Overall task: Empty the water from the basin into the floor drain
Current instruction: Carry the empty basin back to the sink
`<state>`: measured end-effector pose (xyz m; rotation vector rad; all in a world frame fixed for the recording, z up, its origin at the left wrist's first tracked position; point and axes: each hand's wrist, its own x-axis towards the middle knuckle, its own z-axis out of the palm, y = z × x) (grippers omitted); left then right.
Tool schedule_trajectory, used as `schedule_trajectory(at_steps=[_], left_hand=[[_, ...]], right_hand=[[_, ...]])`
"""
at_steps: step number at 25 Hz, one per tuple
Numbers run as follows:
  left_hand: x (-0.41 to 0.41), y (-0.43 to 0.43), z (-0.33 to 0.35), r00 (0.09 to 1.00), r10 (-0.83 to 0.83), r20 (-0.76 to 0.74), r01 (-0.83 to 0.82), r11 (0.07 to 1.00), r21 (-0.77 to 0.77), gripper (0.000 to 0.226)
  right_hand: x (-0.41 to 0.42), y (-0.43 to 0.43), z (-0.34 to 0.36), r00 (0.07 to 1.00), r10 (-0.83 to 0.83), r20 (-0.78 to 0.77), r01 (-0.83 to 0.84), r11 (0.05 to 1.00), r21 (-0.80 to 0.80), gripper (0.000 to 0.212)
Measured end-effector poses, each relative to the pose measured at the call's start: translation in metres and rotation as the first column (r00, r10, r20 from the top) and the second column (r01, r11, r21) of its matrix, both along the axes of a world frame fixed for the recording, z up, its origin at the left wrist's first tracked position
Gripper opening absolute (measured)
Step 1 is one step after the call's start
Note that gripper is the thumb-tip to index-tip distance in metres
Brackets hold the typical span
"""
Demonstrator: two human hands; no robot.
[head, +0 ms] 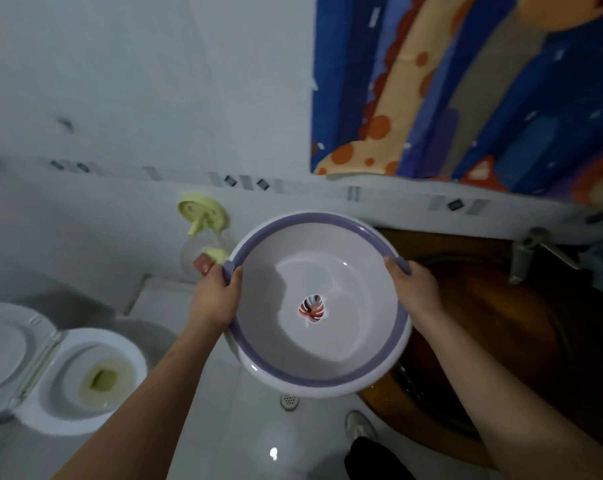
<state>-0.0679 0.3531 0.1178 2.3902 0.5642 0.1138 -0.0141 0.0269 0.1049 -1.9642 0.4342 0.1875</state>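
One white basin [319, 341] with a purple rim (leaf sticker inside; water hard to tell) is held by two hands: left hand [214, 298] at 9 o'clock, right hand [417, 289] at 3, fingers curled over the rim. One floor drain [289, 401] lies at 6; one open toilet [88, 379] at 8.

- Both hands hold a white basin [319, 306] with a purple rim: the left hand [217, 299] grips its left edge, the right hand [416, 292] its right edge.
- A leaf sticker marks the basin's bottom.
- The floor drain [289, 401] shows just below the basin's near rim.
- An open toilet [85, 379] stands at left.
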Motion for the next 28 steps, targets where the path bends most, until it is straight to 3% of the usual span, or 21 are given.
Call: schedule_trajectory(at_steps=[6, 13, 15, 19, 24, 28], left_hand=[[0.046, -0.101, -0.029, 0.974, -0.182, -0.137, 0.183, 0.983, -0.007, 0.033], [0.086, -0.220, -0.070, 0.879, -0.343, -0.332, 0.343, 0.937, -0.061, 0.043], [0.094, -0.252, -0.082, 0.851, -0.372, -0.370, 0.368, 0.926, -0.085, 0.039], [0.104, -0.300, -0.104, 0.793, -0.437, -0.424, 0.411, 0.898, -0.158, 0.029], [0.102, -0.337, -0.138, 0.717, -0.454, -0.529, 0.392, 0.890, -0.233, 0.022], [0.102, -0.345, -0.166, 0.671, -0.397, -0.626, 0.301, 0.918, -0.259, 0.048]], right_hand=[[-0.016, -0.109, -0.054, 0.951, -0.214, -0.224, 0.219, 0.976, -0.001, 0.036], [-0.047, -0.220, -0.113, 0.879, -0.251, -0.405, 0.273, 0.962, -0.005, 0.032], [-0.051, -0.250, -0.124, 0.846, -0.283, -0.451, 0.308, 0.951, -0.021, 0.041], [-0.051, -0.296, -0.143, 0.794, -0.301, -0.528, 0.267, 0.953, -0.143, 0.050], [-0.054, -0.325, -0.162, 0.767, -0.292, -0.571, 0.142, 0.945, -0.294, 0.044], [-0.052, -0.322, -0.168, 0.750, -0.320, -0.578, 0.151, 0.935, -0.321, 0.039]])
